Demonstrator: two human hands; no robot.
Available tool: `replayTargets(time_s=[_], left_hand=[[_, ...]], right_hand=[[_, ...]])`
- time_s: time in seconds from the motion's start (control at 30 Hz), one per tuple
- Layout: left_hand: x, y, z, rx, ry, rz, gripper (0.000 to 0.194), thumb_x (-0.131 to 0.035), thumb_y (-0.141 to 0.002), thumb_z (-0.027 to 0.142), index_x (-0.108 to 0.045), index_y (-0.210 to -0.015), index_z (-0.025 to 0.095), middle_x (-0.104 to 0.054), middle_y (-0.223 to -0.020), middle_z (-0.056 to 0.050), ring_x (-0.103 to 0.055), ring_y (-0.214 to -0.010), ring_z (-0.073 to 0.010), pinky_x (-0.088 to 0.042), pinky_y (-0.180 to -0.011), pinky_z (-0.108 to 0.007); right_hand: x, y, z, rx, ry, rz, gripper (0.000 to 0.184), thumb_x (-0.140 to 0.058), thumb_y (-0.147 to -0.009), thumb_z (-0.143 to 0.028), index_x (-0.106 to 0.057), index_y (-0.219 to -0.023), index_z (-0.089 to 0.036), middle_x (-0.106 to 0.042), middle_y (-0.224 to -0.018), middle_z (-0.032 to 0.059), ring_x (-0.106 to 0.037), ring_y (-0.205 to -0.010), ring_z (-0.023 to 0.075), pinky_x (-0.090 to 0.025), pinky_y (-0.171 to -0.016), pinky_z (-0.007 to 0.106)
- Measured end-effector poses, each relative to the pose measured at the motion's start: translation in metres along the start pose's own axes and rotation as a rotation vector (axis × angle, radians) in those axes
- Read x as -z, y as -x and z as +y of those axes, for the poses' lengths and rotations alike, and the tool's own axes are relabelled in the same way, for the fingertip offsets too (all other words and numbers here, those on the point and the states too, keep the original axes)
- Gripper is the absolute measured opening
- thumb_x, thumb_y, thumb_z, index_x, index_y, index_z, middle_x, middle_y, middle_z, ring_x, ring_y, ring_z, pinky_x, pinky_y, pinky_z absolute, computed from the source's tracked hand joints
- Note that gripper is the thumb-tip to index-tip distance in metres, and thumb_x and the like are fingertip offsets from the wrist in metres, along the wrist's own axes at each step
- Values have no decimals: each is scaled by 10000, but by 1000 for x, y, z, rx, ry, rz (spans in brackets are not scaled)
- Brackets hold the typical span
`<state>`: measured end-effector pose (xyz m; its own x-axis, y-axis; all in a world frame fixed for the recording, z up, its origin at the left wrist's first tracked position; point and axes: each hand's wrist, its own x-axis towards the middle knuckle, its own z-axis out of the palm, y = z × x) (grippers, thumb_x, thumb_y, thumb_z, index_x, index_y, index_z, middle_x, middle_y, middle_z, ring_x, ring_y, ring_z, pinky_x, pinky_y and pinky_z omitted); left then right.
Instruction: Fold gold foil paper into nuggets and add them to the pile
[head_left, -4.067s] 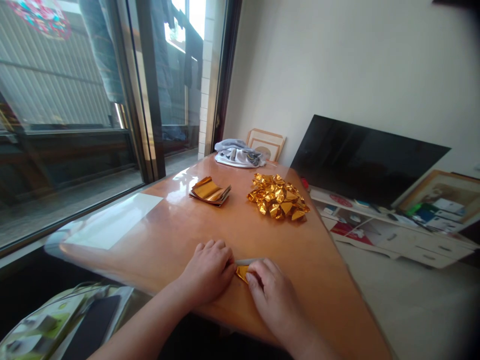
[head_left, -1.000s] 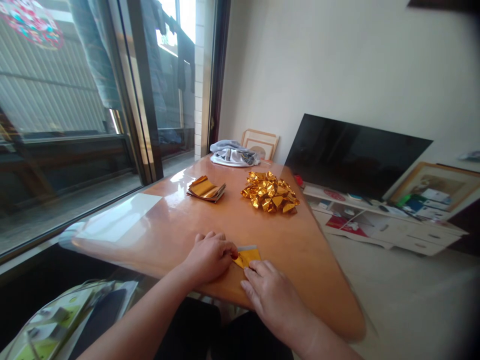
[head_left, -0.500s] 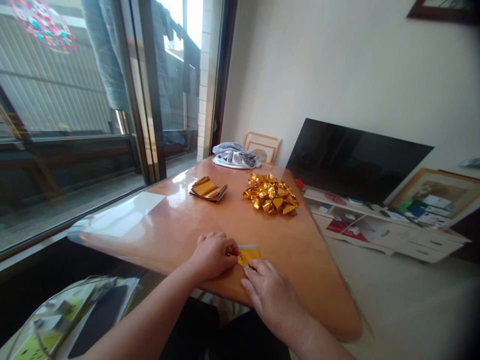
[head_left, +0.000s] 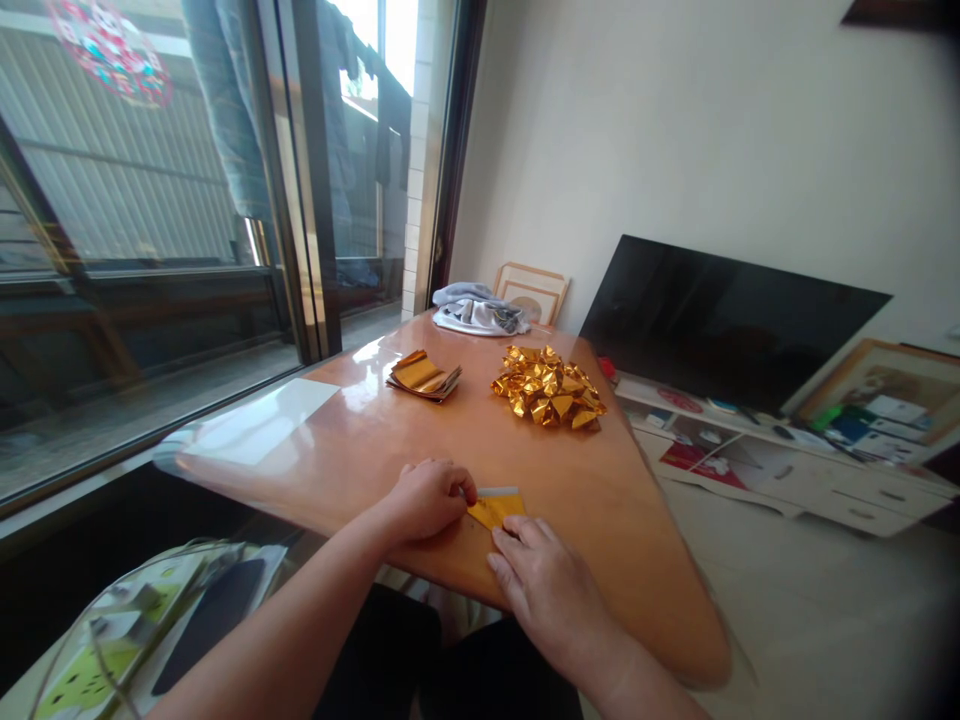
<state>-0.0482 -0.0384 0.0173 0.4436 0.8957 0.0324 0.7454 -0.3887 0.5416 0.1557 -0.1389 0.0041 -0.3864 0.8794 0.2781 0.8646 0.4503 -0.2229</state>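
Observation:
A small gold foil paper (head_left: 495, 508) lies near the front edge of the wooden table (head_left: 360, 440), partly folded, with a white strip along its far edge. My left hand (head_left: 426, 498) is curled and pinches the paper's left side. My right hand (head_left: 551, 590) presses its fingertips on the paper's near right corner. Farther back sit a stack of flat gold sheets (head_left: 424, 375) and a pile of folded gold pieces (head_left: 549, 386).
A grey cloth bundle (head_left: 472, 308) and a framed picture (head_left: 529, 291) stand at the table's far end. A black TV screen (head_left: 720, 320) leans on a low white cabinet (head_left: 795, 470) to the right. Glass sliding doors (head_left: 150, 220) run along the left. Papers and a dark tablet (head_left: 202, 620) lie at lower left.
Both hands stay on the gold paper, which shows more now than four seconds ago. The camera has shifted slightly; the piles farther back have not moved.

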Motion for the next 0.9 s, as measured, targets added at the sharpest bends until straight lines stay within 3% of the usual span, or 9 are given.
replayTargets(time_s=[0.3,0.53,0.63,0.77,0.9], left_hand=[[-1,-2,-10,1,-2,15,243,-545,-759,186,-670,-957,249,-694,-811,15,-616,-715,-166,-390,-636,-254],[-7,-2,-20,12,28,98,277,-557,-757,163,-591,-1027,214,-658,-801,10,-590,-695,-157,-387,-617,-255],[-11,3,-21,-1,41,200,254,-539,-777,136,-572,-1018,209,-637,-807,6,-582,-708,-154,-407,-643,-261],[-15,13,-10,-110,8,343,138,-492,-839,116,-584,-889,207,-633,-897,-42,-596,-856,-192,-445,-766,-304],[-22,21,8,-265,-64,248,190,-482,-932,211,-670,-941,234,-631,-968,-59,-585,-952,-218,-434,-847,-334]], right_hand=[[-1,-1,0,-3,-3,10,296,-506,-981,-269,-687,-1210,-220,-649,-1217,101,-603,-1075,242,-525,-959,391],[1,-2,-3,-23,-20,7,272,-512,-977,-273,-690,-1179,-230,-658,-1176,88,-605,-1060,241,-521,-953,382],[2,-2,-5,-29,-31,15,252,-512,-977,-267,-694,-1149,-237,-661,-1143,79,-609,-1034,234,-519,-943,373],[1,-2,-5,-38,-47,23,229,-522,-974,-270,-696,-1120,-241,-664,-1106,70,-611,-1008,226,-520,-926,360],[1,-3,-4,-39,-57,20,225,-535,-966,-268,-690,-1127,-241,-662,-1103,68,-604,-1015,231,-517,-926,360]])
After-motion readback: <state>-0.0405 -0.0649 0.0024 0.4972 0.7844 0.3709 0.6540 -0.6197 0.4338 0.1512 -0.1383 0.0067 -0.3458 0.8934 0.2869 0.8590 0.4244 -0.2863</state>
